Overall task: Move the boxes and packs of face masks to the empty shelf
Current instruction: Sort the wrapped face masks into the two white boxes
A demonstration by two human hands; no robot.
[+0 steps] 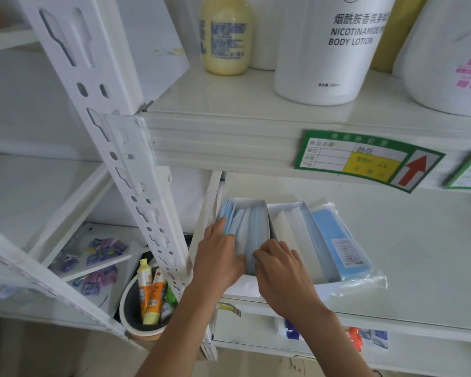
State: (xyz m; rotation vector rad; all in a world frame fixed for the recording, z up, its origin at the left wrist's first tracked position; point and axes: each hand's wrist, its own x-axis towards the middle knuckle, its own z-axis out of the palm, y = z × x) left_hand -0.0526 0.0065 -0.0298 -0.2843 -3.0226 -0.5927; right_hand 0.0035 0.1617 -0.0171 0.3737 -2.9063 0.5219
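Both hands were at the left end of a white shelf (419, 240), working at an open white box of blue face masks (252, 227) that sat against the shelf's left edge. The left hand (219, 257) lay on the box's left side, its fingers curled over the upright masks with the thumb pressed against the stack, a grip closed on the masks. The right hand (279, 270) met it at the box's near end, fingertips bent down and pinching the front of the same mask stack. Just beside this box, touching it on the right, stood a second open box (291, 232) with white contents, and against that lay a clear plastic pack of blue masks (340, 240), its near end reaching the shelf's front edge. The rest of that shelf to the right was bare. On the shelf above stood a yellow lotion bottle (226, 34) and a large white body lotion bottle (332, 50), with a green price tag (365, 159) fixed to the shelf's front lip. Lower left, a round bin (136, 308) held orange tubes (147, 289).
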